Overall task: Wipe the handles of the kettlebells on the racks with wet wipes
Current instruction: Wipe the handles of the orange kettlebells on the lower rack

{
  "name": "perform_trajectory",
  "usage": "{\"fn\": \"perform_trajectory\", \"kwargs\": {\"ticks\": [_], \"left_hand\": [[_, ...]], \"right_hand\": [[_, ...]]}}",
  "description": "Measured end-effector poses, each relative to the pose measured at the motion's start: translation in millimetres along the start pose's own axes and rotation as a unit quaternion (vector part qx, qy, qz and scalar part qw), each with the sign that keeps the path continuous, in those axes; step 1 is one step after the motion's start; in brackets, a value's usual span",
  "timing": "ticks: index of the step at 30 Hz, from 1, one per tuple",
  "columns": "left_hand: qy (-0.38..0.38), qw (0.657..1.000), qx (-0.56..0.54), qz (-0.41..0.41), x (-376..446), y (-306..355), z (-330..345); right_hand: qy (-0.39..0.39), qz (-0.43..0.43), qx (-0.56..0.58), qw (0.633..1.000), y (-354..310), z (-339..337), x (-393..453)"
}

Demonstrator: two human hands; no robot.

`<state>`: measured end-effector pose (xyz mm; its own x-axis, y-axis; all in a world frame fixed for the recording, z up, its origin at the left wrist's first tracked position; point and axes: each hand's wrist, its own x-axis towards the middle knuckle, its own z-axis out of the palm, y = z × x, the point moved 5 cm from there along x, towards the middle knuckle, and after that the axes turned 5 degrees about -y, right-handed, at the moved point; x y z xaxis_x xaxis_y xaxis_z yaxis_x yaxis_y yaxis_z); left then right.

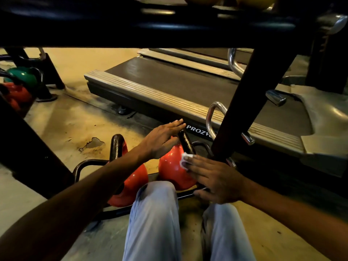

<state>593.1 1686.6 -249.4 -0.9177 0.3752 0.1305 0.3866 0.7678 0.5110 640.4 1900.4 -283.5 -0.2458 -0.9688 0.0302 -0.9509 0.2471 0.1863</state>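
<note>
Four kettlebells (170,170), one wipe (185,160)

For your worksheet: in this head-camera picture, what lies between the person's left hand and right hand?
In the head view, the dark handle of the right-hand red kettlebell stands between the left hand and right hand, with the white wet wipe at the right hand's fingertips.

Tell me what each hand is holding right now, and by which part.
The right hand presses a crumpled white wet wipe under its fingertips against the right red kettlebell. The left hand, fingers straight, steadies its dark handle.
</note>
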Motion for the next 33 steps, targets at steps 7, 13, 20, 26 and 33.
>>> {"fn": "perform_trajectory", "kwargs": {"ticks": [7,13,20,26,33], "left_hand": [[0.016,1.000,-0.011,-0.010,-2,3,4],[0.057,0.997,-0.043,-0.019,-14,-10,-2],[0.096,0.993,-0.060,-0.027,-23,-24,-11],[0.046,0.999,-0.001,-0.007,-19,-19,0],[-0.010,0.992,0.105,0.068,-10,2,27]], "right_hand": [[0.023,-0.004,0.078,0.997,31,-10,21],[0.014,0.118,0.325,0.938,60,-10,61],[0.049,0.262,0.466,0.844,81,3,96],[0.102,0.393,0.770,0.492,85,20,93],[0.072,0.371,0.829,0.413,78,33,60]]}}
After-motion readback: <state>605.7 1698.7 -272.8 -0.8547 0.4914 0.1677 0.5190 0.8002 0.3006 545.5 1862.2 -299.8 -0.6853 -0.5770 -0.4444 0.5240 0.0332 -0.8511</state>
